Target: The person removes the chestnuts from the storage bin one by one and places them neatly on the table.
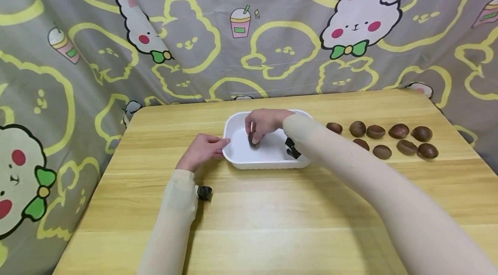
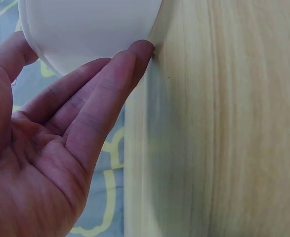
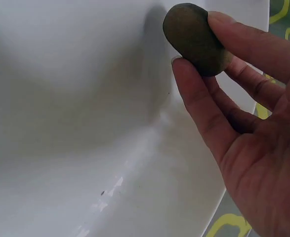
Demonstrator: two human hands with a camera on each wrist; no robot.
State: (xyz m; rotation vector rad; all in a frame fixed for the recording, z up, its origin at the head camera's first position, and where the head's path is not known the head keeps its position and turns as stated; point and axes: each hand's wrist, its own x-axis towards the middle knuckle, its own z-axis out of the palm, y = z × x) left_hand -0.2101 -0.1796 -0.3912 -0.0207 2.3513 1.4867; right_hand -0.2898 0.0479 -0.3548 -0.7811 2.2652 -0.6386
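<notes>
Right hand (image 1: 264,123): reaches over the white tray (image 1: 237,160) from the right; thumb and fingers (image 3: 204,113) pinch one brown chestnut (image 3: 194,38) at the tips.
Held chestnut: clamped between thumb above and index finger below, inside the tray's outline and close over its floor; whether it touches the floor cannot be told. In the head view the same nut (image 1: 253,138) shows just below the fingertips.
Long axis of held nut: runs across the pinch, roughly along the thumb, with the rounded end pointing away from the palm.
Key relation: the tray floor lies directly beneath the fingertips; the right hand is the nearer hand to the nut, the left hand is beside the tray only.
Left hand (image 1: 201,150): fingers straight and together, tips (image 2: 135,59) pressed against the tray's outer left wall (image 2: 85,34); thumb lies apart from the fingers, and nothing is gripped.
Tray: white, shallow, rounded corners, resting on the wooden table (image 1: 272,223), between the two hands.
Loose chestnuts (image 1: 383,139): nine count in two rows on the table, well to the right of the right-hand fingers and apart from the tray.
Wrist devices: small dark clip near the left sleeve (image 1: 204,193) and another at the right forearm (image 1: 292,148).
Backdrop (image 1: 78,50): grey cloth printed with rabbits and drink cups.
Writing and brands: none legible on tray, nuts or cloth.
</notes>
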